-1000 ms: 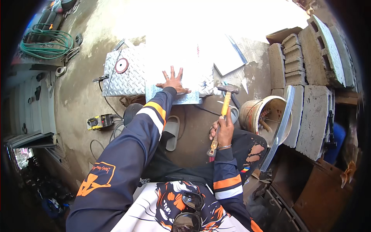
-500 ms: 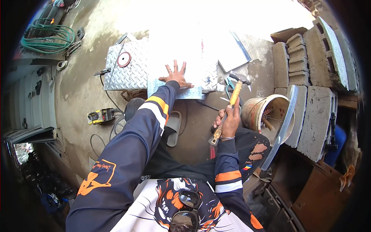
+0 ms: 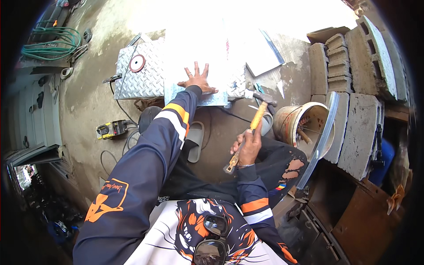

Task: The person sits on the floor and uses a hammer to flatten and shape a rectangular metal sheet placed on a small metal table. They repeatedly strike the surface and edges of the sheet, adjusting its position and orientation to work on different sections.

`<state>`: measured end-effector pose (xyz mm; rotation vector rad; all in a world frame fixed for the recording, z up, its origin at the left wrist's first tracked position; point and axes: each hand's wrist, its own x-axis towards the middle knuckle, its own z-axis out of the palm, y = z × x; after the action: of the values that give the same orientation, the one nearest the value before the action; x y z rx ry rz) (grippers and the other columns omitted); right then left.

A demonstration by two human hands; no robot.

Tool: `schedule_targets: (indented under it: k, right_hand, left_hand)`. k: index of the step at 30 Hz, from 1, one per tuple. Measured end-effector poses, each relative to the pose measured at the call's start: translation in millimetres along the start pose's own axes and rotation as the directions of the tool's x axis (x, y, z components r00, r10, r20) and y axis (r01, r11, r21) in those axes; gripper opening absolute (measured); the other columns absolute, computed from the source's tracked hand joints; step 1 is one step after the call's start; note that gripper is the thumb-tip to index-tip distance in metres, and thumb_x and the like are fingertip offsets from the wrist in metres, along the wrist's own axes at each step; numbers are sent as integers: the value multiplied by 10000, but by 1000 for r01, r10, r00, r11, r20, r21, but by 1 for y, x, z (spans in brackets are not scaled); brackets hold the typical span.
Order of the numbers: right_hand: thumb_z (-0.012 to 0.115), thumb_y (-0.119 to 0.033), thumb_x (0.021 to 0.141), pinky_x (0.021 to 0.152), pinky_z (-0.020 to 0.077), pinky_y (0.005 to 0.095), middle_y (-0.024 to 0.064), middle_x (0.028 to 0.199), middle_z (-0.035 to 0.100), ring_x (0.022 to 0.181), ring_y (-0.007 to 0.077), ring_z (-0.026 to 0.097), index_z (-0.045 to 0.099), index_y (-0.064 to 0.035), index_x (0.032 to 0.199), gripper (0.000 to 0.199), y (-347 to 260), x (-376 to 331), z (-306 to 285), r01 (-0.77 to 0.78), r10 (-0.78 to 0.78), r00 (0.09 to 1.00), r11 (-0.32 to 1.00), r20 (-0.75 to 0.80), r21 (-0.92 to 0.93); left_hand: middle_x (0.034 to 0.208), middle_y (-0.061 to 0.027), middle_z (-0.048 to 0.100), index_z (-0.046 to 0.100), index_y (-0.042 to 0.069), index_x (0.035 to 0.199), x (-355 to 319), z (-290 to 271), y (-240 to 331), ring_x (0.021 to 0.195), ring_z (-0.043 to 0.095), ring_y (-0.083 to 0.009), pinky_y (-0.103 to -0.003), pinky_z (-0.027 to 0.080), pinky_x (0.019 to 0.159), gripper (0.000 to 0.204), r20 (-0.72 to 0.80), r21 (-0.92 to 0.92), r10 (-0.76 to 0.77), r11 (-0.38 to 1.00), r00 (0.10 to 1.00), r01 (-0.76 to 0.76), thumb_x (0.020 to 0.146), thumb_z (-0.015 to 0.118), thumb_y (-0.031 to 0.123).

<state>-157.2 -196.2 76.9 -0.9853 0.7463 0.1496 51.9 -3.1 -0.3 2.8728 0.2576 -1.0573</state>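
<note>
Hammer (image 3: 251, 130) gripped tight in right hand (image 3: 248, 148), raised mid-swing; left hand (image 3: 197, 81) spread flat pinning metal sheet (image 3: 194, 95); the blow needs aim.

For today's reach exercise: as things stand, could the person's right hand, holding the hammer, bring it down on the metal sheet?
Probably yes. The right hand grips the hammer, whose head hangs just off the metal sheet at its near right corner. Nothing lies between them; the left hand presses flat on the sheet, further left.
</note>
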Motion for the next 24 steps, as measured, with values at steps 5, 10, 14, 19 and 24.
schedule_targets:
  k: [5, 10, 14, 19, 24]
  right_hand:
    - [422, -138, 1037, 350, 447, 323, 36, 657, 471, 402, 146, 475, 139, -306, 1618, 668, 2, -6, -13, -150, 185, 968, 969, 169, -197]
    - [442, -141, 1034, 347, 442, 309, 27, 656, 480, 399, 134, 477, 128, -298, 1621, 684, 9, 1, 0, -82, 84, 996, 995, 30, -47]
    - [449, -115, 1027, 348, 443, 312, 23, 655, 488, 399, 134, 490, 136, -296, 1622, 696, 13, 0, -9, -198, 250, 951, 944, 184, -263]
    - [454, -121, 1029, 347, 444, 314, 25, 654, 492, 396, 135, 490, 156, -297, 1619, 684, -4, 20, -6, -171, 227, 955, 948, 193, -267]
    - [470, -140, 1028, 347, 445, 328, 32, 653, 496, 401, 140, 487, 172, -314, 1614, 679, -12, 52, 26, -14, 8, 999, 995, 53, 99]
  left_hand:
    - [1684, -76, -146, -28, 387, 1604, 1, 3, -7, 1504, -90, -510, -848, 286, 992, 1294, -1, 16, 5, 1000, 1000, -5, 647, 752, 775]
    - [1687, -65, -134, -10, 388, 1606, -3, 3, -1, 1511, -76, -498, -836, 294, 1004, 1269, 1, 28, -4, 1000, 1000, 4, 659, 740, 777]
    - [1688, -62, -133, -2, 386, 1608, 1, 0, -6, 1514, -68, -493, -824, 304, 1009, 1266, -32, 27, 10, 1000, 999, -10, 660, 748, 764]
    - [1688, -63, -137, -2, 385, 1608, 1, 0, -6, 1514, -66, -494, -819, 304, 1014, 1265, -14, 21, -2, 1000, 1000, 2, 661, 748, 760]
    - [1686, -76, -139, -10, 381, 1609, 0, 0, -5, 1514, -69, -494, -820, 305, 1011, 1277, -7, 17, 10, 1000, 1000, -10, 656, 753, 757]
